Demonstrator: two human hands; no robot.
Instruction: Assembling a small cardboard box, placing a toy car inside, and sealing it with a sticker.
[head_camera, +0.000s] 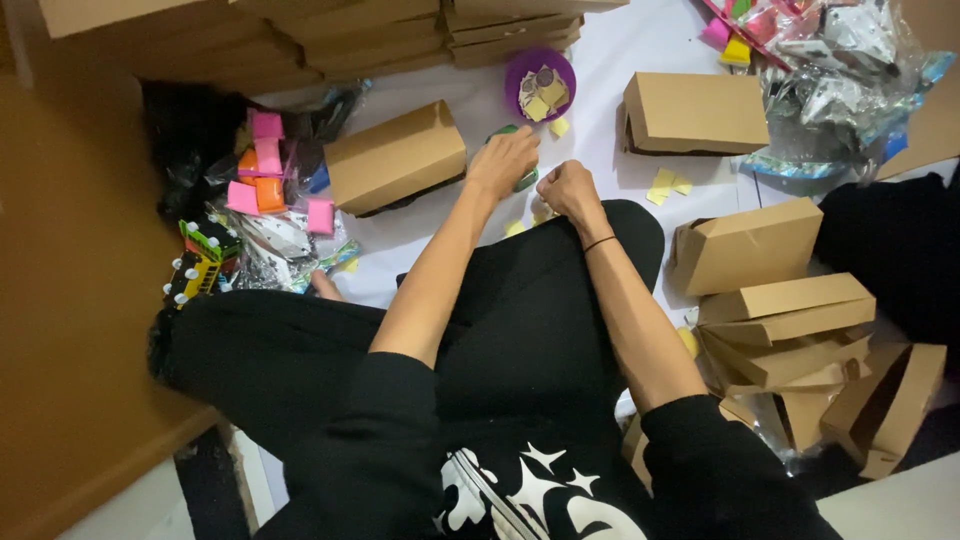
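Observation:
I sit cross-legged on a white sheet (640, 50). My left hand (503, 160) rests on a small green object (525, 178) just beyond my knee, fingers curled over it. Beside it, my right hand (567, 188) is closed in a fist; whether it holds anything is hidden. Small yellow paper squares (668, 186) lie scattered on the sheet around both hands. A purple bowl (540, 85) with small squares inside stands just beyond my hands.
Brown cardboard boxes: one left of my hands (396, 158), one at the right back (695, 112), several piled at the right (790, 320). Flat cartons are stacked at the back (400, 35). Colourful toys and wrappers lie left (265, 200) and top right (830, 60).

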